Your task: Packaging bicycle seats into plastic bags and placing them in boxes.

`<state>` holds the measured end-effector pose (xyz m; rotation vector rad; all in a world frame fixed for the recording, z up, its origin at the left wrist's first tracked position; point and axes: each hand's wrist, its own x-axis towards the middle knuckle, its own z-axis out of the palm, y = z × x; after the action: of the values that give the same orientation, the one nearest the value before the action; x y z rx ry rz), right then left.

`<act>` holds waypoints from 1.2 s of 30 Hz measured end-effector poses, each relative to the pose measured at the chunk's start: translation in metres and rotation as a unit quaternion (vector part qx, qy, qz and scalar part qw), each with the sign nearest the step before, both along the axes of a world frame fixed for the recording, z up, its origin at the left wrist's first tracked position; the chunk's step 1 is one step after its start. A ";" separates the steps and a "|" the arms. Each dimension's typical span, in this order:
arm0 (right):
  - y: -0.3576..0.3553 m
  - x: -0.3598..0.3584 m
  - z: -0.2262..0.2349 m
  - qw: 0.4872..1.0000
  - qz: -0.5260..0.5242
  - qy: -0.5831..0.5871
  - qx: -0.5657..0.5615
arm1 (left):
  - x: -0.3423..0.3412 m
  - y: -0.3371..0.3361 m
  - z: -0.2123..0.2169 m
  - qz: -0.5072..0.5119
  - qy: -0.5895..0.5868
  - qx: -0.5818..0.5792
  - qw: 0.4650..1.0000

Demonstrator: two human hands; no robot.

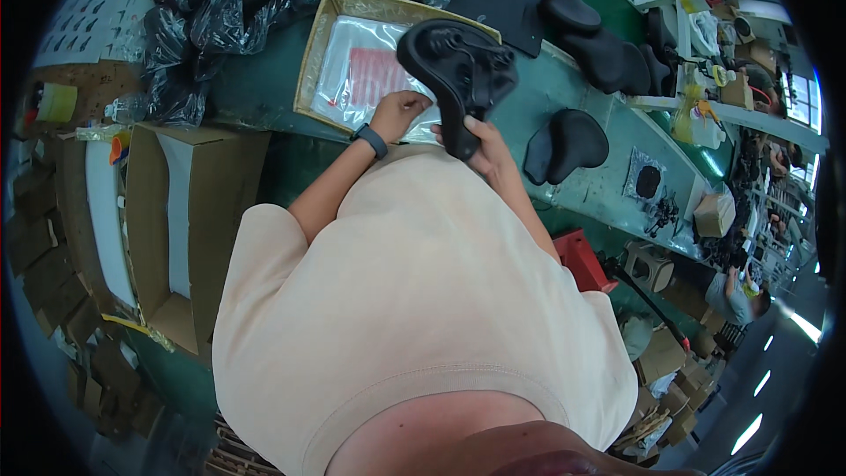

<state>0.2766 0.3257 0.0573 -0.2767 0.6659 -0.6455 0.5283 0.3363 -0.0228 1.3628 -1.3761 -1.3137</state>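
Observation:
A black bicycle saddle (429, 57) is tilted up in front of me, its underside with the rail fittings turned partly into view. My right hand (489, 150) is closed around the saddle's narrow nose, thumb on the near side. Beside it, my left hand (401, 115), with a dark band on the wrist, is over the near edge of a shallow cardboard box (306, 88). Its fingers are curled together; whatever they pinch, if anything, is hidden. Inside the box lie clear plastic bags (342, 40) with pink-red printing.
Another black saddle (568, 148) rests on the green table (608, 185) to the right, with more saddles (599, 48) behind it. Saddles wrapped in plastic (233, 13) are heaped at the back left. A tall open carton (189, 238) stands on my left. Farther right is a person (733, 295).

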 end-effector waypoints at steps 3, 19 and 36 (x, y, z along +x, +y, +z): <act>-0.018 0.027 0.003 0.998 0.037 -0.033 0.041 | 0.014 0.021 0.054 0.017 0.052 0.066 0.996; -0.006 0.012 0.130 0.811 0.108 0.414 -0.399 | 0.095 0.008 0.145 0.261 0.274 0.133 0.916; -0.026 0.029 0.046 0.846 0.131 0.367 -0.364 | 0.008 -0.030 0.254 0.134 -0.091 -0.482 0.861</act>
<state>0.3052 0.3000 0.1038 -1.3556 1.0679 -0.4927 0.5360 0.3060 0.2314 0.9065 -1.5650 -0.1907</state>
